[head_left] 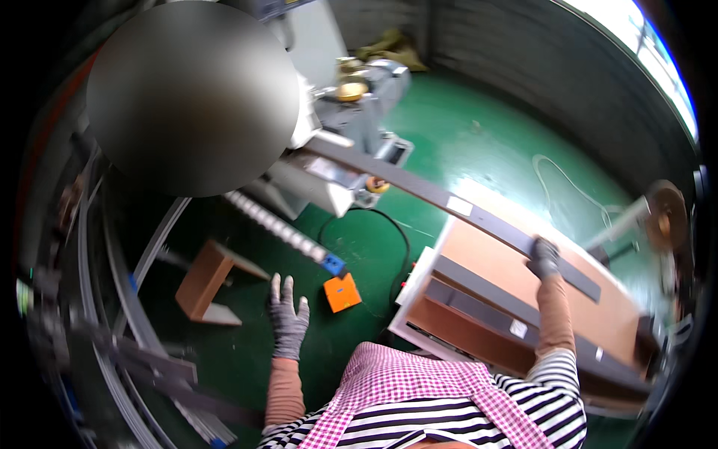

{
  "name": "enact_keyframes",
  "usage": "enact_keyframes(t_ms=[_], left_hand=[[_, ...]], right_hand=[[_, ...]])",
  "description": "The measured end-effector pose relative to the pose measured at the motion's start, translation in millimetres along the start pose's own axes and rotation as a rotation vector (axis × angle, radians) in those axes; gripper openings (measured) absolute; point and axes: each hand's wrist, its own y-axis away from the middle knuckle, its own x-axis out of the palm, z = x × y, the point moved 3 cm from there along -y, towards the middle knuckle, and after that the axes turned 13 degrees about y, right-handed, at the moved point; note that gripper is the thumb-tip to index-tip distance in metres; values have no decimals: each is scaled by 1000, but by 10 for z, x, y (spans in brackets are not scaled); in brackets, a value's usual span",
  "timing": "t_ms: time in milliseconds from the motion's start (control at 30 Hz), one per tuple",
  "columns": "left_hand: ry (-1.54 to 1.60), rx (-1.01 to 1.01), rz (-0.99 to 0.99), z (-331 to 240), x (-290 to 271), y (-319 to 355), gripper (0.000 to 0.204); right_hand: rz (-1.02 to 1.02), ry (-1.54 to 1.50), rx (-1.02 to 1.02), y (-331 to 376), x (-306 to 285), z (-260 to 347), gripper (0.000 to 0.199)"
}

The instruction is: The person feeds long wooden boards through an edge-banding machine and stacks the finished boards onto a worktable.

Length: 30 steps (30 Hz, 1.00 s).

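Note:
My right hand (pixel 544 259), in a grey glove, has its fingers closed around the edge of a long dark grey strip (pixel 415 184). One end of this strip lies over a cabinet-like work table (pixel 479 251), and the other reaches the grey machine at upper left. A pale label is on the strip. My left hand (pixel 288 318), gloved too, hangs over the green floor with fingers stretched out and nothing in it. Nearest to it is a brown block-like stand (pixel 203 283). Two more dark strips (pixel 516 318) lie along the table's near side.
A grey machine (pixel 366 112) with metal fittings stands beyond the table. An orange box (pixel 342 292) sits on the floor near a black cable (pixel 400 232). Long metal profiles (pixel 123 277) are stacked at left. A blurred disc hides the upper left. A wall runs behind.

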Motion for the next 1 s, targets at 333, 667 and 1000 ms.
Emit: enact_keyframes(t_ms=[333, 667, 1000], left_hand=[[183, 453, 358, -2146, 1372, 213, 56], [-111, 539, 277, -2257, 1377, -173, 83], [256, 31, 1280, -2094, 2454, -1101, 133]], right_hand=[[-285, -376, -205, -352, 80, 911, 21], [-193, -376, -197, 495, 646, -920, 30], [-271, -316, -167, 1722, 963, -1997, 41]])
